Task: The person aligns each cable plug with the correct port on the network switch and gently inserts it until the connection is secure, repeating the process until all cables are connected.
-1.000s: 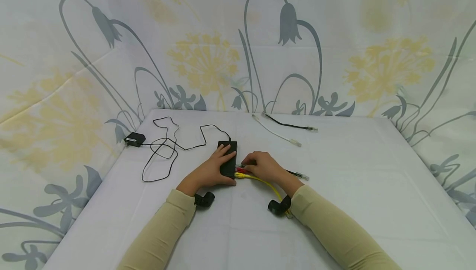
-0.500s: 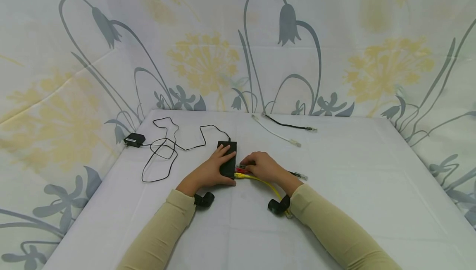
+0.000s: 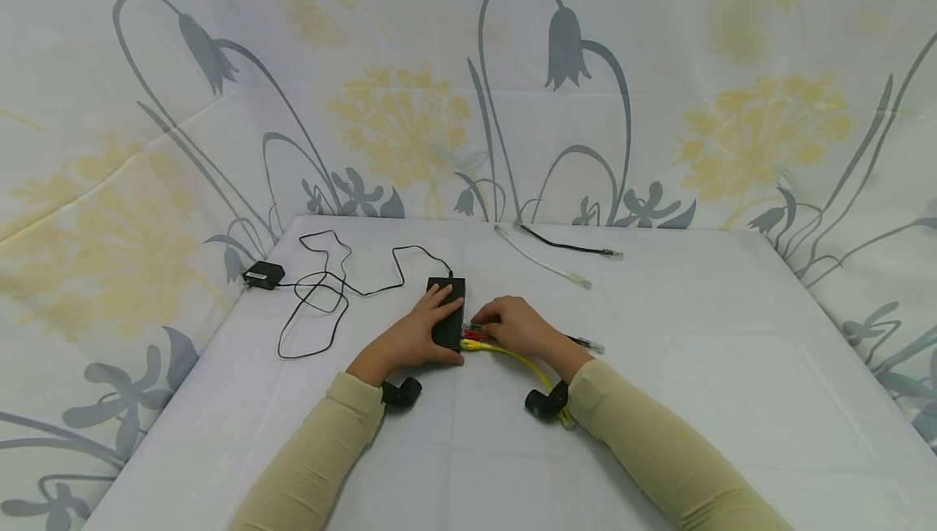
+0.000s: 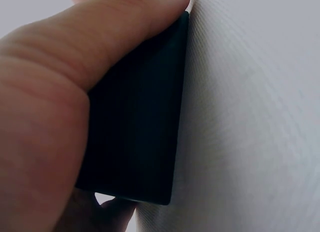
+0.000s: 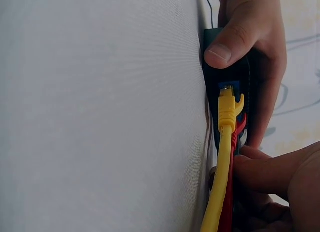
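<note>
The right hand has a narrow grip: its thumb and fingers pinch what looks like a black cable at the right side of the black box. Much of the pinch is hidden, so I cannot tell if the plug is in. The left hand holds the box, with its fingers spread on top and its thumb at the near end. Just beside the pinch, a red cable meets the same side of the box. The yellow cable comes next, closest to the box's near end, its plug at a hole.

To do this well, I think the box must be held tight so it cannot slide. The plug should point straight at its hole and get a soft, even push. The cables sit close together, so fingers could bump the red one.

Farther back and to the right of the box, a white cable and a second black cable lie loose. A thin cord joins the box's far end; its loops lie left of the box and lead to a power plug. The counter is white, with soft creases. Beyond the box stands a pale wall with gray and yellow flowers.
</note>
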`<state>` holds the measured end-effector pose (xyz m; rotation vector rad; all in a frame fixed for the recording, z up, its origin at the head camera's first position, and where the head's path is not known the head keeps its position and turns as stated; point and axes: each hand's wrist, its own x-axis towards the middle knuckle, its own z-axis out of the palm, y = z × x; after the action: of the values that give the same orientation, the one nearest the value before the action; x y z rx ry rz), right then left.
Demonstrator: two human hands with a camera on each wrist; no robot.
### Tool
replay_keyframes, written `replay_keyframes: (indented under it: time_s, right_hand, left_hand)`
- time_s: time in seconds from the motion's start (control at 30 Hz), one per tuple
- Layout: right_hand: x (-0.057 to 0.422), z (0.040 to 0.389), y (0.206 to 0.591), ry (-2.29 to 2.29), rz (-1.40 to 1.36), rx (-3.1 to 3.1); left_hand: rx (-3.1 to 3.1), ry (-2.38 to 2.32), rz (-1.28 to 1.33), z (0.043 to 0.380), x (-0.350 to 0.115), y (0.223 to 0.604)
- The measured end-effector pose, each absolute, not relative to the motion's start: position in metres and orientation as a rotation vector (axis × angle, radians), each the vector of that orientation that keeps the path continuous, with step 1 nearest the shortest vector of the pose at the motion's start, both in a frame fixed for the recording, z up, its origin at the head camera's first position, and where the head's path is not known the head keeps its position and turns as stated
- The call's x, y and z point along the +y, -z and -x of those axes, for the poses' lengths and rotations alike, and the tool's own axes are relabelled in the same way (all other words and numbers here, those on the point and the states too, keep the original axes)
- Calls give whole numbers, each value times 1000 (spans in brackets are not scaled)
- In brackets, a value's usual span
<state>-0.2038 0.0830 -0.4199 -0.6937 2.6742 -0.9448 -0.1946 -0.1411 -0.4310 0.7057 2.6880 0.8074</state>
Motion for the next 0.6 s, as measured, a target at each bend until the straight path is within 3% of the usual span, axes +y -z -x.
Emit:
replay_keyframes:
  time_s: [0.6]
  right_hand:
    - [77,205,419,933,675,2697]
  left_hand:
    - [2682,-807,-717,195,-141,429]
